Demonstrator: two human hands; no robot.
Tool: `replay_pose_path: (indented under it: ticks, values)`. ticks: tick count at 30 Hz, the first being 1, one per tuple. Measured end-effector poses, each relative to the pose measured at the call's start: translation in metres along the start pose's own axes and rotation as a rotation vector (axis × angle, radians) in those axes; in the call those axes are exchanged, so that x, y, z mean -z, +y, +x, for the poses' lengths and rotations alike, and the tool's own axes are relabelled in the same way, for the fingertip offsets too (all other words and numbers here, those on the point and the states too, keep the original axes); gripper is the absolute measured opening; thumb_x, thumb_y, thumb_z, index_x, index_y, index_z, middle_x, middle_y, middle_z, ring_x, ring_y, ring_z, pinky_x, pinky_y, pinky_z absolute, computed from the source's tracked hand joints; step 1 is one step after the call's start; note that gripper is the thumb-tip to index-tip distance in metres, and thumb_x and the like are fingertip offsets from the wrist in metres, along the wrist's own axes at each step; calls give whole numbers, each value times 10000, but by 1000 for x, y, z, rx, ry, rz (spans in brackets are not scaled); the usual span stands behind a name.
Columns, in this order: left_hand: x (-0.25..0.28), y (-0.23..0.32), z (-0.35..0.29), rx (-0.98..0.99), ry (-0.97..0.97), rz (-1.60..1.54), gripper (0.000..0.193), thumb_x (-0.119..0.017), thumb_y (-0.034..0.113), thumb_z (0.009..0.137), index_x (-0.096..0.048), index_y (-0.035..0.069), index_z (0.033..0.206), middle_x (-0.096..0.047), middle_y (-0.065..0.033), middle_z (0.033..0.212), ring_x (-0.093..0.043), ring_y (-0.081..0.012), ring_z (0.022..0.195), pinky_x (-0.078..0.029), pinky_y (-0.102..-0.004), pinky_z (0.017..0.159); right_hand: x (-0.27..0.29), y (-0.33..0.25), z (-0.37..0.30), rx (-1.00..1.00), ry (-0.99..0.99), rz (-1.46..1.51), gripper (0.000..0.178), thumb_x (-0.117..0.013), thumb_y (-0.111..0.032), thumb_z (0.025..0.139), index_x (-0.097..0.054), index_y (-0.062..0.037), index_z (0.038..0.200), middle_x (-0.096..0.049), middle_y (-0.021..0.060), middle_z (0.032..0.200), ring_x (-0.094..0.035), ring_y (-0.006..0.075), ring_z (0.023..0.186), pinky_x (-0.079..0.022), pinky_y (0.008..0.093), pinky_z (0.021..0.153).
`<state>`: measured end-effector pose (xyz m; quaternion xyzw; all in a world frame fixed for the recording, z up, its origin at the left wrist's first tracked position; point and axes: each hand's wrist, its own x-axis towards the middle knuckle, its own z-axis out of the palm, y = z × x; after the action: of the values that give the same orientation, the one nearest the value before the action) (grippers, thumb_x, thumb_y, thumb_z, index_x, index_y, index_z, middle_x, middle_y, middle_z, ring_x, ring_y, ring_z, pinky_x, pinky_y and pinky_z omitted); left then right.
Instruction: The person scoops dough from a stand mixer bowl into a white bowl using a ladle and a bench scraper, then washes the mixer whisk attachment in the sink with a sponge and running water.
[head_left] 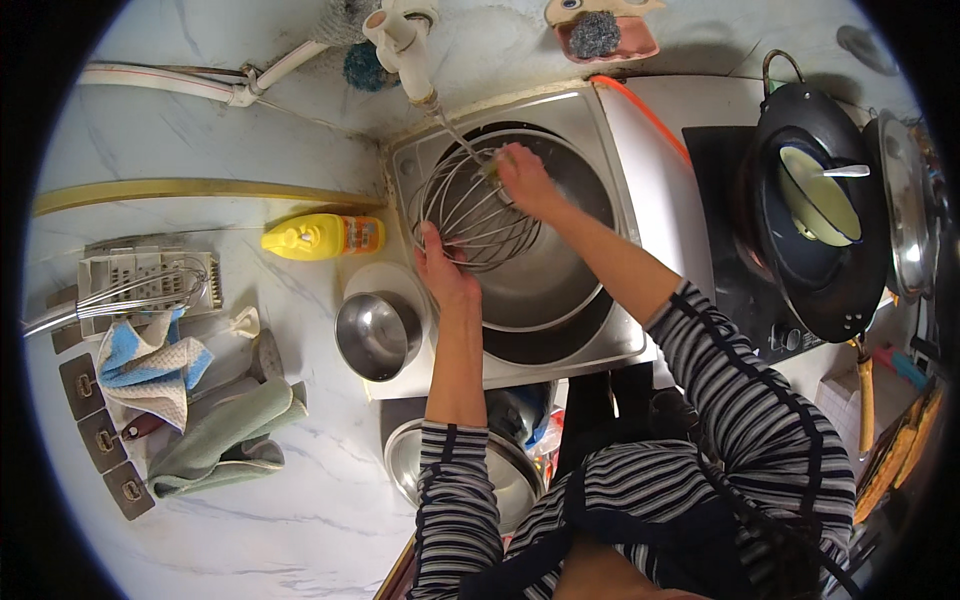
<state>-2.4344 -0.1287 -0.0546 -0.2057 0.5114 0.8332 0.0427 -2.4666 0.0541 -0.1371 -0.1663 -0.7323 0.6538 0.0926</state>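
Note:
A large balloon whisk (478,215) of bare metal wires is held over the sink, under the running water (455,133). My left hand (443,268) is closed on its wires at the lower left. At the upper end of the wires, my right hand (524,182) is closed, with a small yellow-green thing, perhaps a scrub pad, showing at its fingertips. Below the whisk, a wide metal bowl (565,275) lies inside a dark round pan (560,345) in the metal sink (628,290).
Left of the sink stand a yellow bottle (310,237) and a small steel pot (378,335). Farther left lie a grater (150,275), another whisk (130,300) and cloths (225,445). On the right, a black wok (815,270) holding an enamel bowl (820,200) sits on the cooktop (715,230).

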Motion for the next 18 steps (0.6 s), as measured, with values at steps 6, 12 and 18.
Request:
replay_pose_path:
  ticks: [6, 12, 18]
  values:
    - [0, -4, -16, -79, -23, 23, 281, -708, 216, 836, -491, 84, 955, -549, -2, 809, -521, -113, 597, -405, -244, 537, 7, 60, 51, -364, -133, -337, 300, -578, -63, 822, -535, -55, 1119, -584, 133, 1025, -561, 292, 959, -469, 438, 719]
    - [-5, -12, -30, -193, -151, 241, 278, -715, 150, 827, -467, 52, 906, -514, -21, 784, -519, -104, 618, -426, -236, 595, 10, 22, -13, -732, 148, 495, 498, -546, 44, 777, -393, -60, 1240, -536, 151, 889, -588, 237, 646, -442, 349, 473]
    - [-1, -17, -35, -166, -364, 460, 223, -689, 56, 813, -493, 54, 919, -524, -3, 793, -548, -109, 669, -473, -254, 620, 46, 40, 10, -887, -64, 438, 288, -588, -3, 784, -483, 12, 1051, -563, 163, 750, -556, 223, 507, -335, 350, 337]
